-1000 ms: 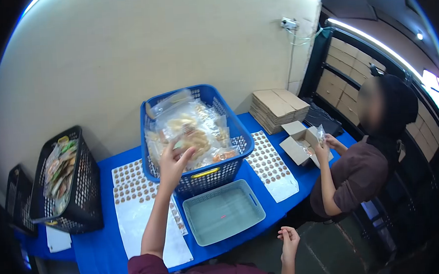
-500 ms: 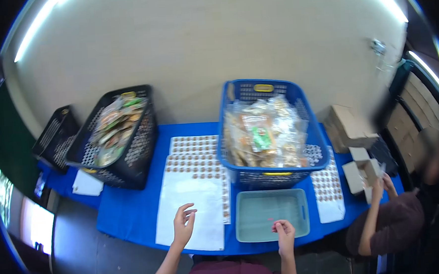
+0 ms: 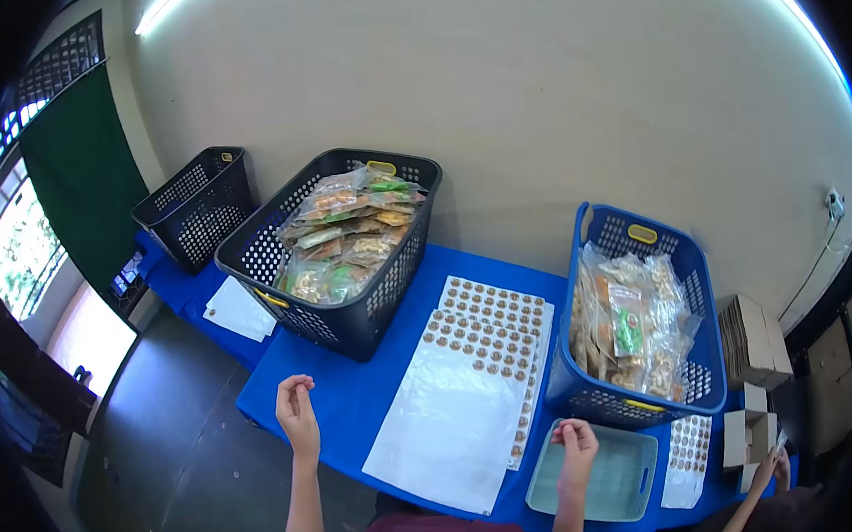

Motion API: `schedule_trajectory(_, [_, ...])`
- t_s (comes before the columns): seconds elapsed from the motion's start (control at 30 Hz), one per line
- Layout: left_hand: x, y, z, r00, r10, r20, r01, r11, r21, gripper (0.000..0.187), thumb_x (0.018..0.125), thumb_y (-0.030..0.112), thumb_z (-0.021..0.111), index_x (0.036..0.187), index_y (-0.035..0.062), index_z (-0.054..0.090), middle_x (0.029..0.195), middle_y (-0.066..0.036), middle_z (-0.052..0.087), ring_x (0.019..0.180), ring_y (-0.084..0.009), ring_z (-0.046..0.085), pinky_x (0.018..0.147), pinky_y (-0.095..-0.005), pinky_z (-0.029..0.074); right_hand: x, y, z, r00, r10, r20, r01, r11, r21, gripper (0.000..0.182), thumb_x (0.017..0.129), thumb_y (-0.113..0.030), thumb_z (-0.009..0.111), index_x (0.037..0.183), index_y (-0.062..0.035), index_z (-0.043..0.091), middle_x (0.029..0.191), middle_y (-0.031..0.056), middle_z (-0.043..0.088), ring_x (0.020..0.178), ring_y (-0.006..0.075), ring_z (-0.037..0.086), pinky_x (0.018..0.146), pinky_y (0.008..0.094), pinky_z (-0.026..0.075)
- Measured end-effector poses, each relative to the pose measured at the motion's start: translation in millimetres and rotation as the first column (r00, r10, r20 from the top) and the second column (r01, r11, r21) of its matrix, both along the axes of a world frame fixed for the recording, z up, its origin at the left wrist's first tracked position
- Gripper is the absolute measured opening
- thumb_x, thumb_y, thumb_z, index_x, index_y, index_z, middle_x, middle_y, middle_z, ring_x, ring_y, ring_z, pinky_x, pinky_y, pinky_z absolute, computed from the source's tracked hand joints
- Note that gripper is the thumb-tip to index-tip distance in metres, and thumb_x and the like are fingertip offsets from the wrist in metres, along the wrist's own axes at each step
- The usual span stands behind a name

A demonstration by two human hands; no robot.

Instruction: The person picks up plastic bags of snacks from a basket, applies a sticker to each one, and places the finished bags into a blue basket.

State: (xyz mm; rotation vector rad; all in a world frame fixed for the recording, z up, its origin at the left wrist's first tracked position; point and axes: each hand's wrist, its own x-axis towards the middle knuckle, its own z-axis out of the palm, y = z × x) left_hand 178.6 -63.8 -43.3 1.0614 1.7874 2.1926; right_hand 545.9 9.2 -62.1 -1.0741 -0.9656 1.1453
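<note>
My left hand [image 3: 299, 417] is raised over the table's front left edge, to the left of a white sticker sheet [image 3: 435, 434]. Its thumb and fingers are pressed together, and anything between them is too small to make out. My right hand [image 3: 577, 451] is over the left part of a pale green plastic tray [image 3: 646, 476]. Its fingers are curled closed, and their tips hide whatever they may hold. Rows of round brown stickers cover the sheet's far part, while its near part is bare white.
A black basket [image 3: 389, 297] and a blue basket [image 3: 597, 397] hold packed snack bags. Another black basket [image 3: 196, 206] stands far left. At right are another sticker sheet [image 3: 685, 460], cardboard boxes [image 3: 753, 340] and a co-worker's hands [image 3: 774, 469] by an open carton [image 3: 749, 432].
The view has swung left. My left hand has moved left off the sticker sheet, its fingers closing together. My right hand, which showed something pinkish-red at its fingertips, has shifted towards the tray's left side.
</note>
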Motion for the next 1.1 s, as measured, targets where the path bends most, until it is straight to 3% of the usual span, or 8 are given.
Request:
schedule_trajectory(0.1, [-34.3, 22.5, 22.0, 0.985, -0.028, -0.171, 0.019, 0.998, -0.053, 0.011, 0.087, -0.001, 0.043, 0.089, -0.0026, 0.054, 0.082, -0.007, 0.056, 0.076, -0.0119, 0.055, 0.072, -0.0233, 0.044, -29.0, 2.9, -2.7, 0.998, 0.039, 0.047, -0.038, 0.999, -0.028, 0.013, 0.086, -0.007, 0.049, 0.094, 0.0006, 0.055, 0.074, 0.0048, 0.057, 0.062, 0.0094, 0.052, 0.06, 0.0206, 0.042])
schedule_trajectory(0.13, [-43.1, 30.5, 33.5, 0.98, -0.033, -0.194, 0.024, 0.999, -0.048, 0.011, 0.086, -0.002, 0.044, 0.085, -0.0026, 0.055, 0.079, -0.007, 0.056, 0.074, -0.0121, 0.056, 0.07, -0.023, 0.044, -34.4, 4.6, 6.5, 0.998, 0.019, 0.055, -0.021, 0.999, 0.034, 0.033, 0.086, -0.006, 0.048, 0.118, -0.0005, 0.045, 0.075, 0.0056, 0.058, 0.06, 0.0086, 0.05, 0.06, 0.0196, 0.041])
schedule_trajectory(0.3, [-100.8, 72.8, 63.7, 0.937, -0.121, -0.328, 0.126, 0.992, -0.007, 0.01, 0.084, -0.003, 0.046, 0.084, -0.0028, 0.056, 0.078, -0.008, 0.059, 0.074, -0.0143, 0.058, 0.068, -0.024, 0.045, -39.5, 15.6, 41.7, 0.865, -0.458, 0.205, 0.386, 0.868, 0.311, 0.06, 0.086, -0.004, 0.044, 0.138, -0.0062, 0.015, 0.072, 0.005, 0.057, 0.061, 0.0063, 0.047, 0.06, 0.0179, 0.039])
schedule_trajectory(0.6, [-167.5, 182.3, 93.3, 0.745, -0.489, -0.453, 0.455, 0.87, -0.192, 0.012, 0.081, 0.002, 0.051, 0.092, -0.0018, 0.054, 0.087, -0.012, 0.059, 0.082, -0.02, 0.06, 0.071, -0.0281, 0.047, -104.1, -22.1, -40.1, 0.902, -0.025, 0.43, 0.041, 0.999, -0.026, 0.018, 0.082, -0.004, 0.051, 0.097, 0.0039, 0.056, 0.08, 0.0085, 0.06, 0.068, 0.012, 0.058, 0.058, 0.0237, 0.048])
schedule_trajectory(0.7, [-195.8, 251.0, 85.5, 0.527, -0.564, -0.636, 0.374, 0.825, -0.423, 0.028, 0.079, 0.013, 0.058, 0.103, 0.0006, 0.05, 0.098, -0.015, 0.057, 0.092, -0.0227, 0.057, 0.08, -0.0321, 0.045, -124.0, -45.0, -31.8, 0.816, 0.036, 0.577, 0.021, 0.996, -0.092, 0.019, 0.08, -0.004, 0.052, 0.097, 0.0026, 0.058, 0.075, 0.0098, 0.062, 0.067, 0.0143, 0.06, 0.058, 0.0248, 0.046])
schedule_trajectory(0.8, [-232.5, 331.9, 45.6, 0.349, -0.568, -0.745, -0.024, 0.79, -0.613, 0.068, 0.067, 0.03, 0.071, 0.122, 0.0065, 0.038, 0.119, -0.016, 0.046, 0.112, -0.0296, 0.045, 0.09, -0.0426, 0.039, -116.9, -65.0, -47.8, 0.859, -0.026, 0.511, 0.132, 0.976, -0.172, 0.028, 0.085, -0.009, 0.05, 0.111, 0.002, 0.052, 0.078, 0.0057, 0.057, 0.068, 0.011, 0.051, 0.062, 0.024, 0.042])
schedule_trajectory(0.9, [-266.3, 390.7, 16.4, 0.324, -0.615, -0.719, -0.327, 0.64, -0.695, 0.101, 0.05, 0.039, 0.078, 0.132, 0.012, 0.026, 0.133, -0.016, 0.03, 0.124, -0.0342, 0.029, 0.092, -0.0512, 0.035, -100.7, -82.0, -53.8, 0.721, -0.149, 0.677, 0.254, 0.965, -0.058, 0.022, 0.085, -0.01, 0.052, 0.101, 0.0027, 0.058, 0.083, 0.0081, 0.06, 0.071, 0.012, 0.053, 0.063, 0.026, 0.045])
schedule_trajectory(1.1, [-269.2, 431.3, -5.0, 0.355, -0.525, -0.774, -0.526, 0.573, -0.629, 0.12, 0.043, 0.046, 0.081, 0.138, 0.0272, 0.009, 0.143, -0.009, 0.011, 0.125, -0.0465, 0.016, 0.087, -0.066, 0.029, -96.2, -105.9, -39.8, 0.597, -0.214, 0.773, 0.454, 0.885, -0.105, 0.02, 0.083, -0.011, 0.054, 0.096, 0.0027, 0.06, 0.08, 0.0117, 0.062, 0.073, 0.0166, 0.055, 0.068, 0.0292, 0.045])
